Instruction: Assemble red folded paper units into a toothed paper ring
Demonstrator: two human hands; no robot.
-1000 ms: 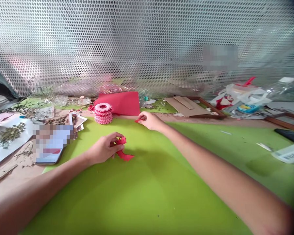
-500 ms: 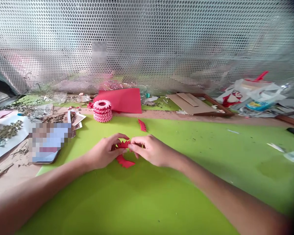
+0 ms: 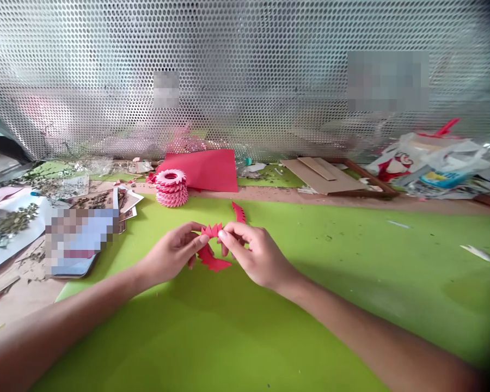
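Note:
A curved red folded-paper strip (image 3: 213,231) with a row of pointed teeth is pinched between both hands. My left hand (image 3: 179,249) is closed on its left part, thumb in front. The fingertips of my right hand (image 3: 253,251) close on its right end. The strip's lower end (image 3: 217,263) curls down beneath my fingers, above the green mat. Part of it is hidden by my left fingers. Just beyond my right hand lies another toothed red paper strip (image 3: 238,211). A stack of pink and white toothed paper rings (image 3: 171,188) stands farther back to the left.
Behind the green mat (image 3: 212,337) lie a red paper sheet (image 3: 216,170) and cardboard pieces (image 3: 322,175). A phone (image 3: 79,242) and dried plant bits (image 3: 16,220) are on the left. Plastic bags (image 3: 433,163) stand at the back right, before a perforated metal panel (image 3: 245,71).
Both hands have raised and turned the toothed strip slightly, so its points face me more. My right hand has shifted a little to the right. The view has moved slightly.

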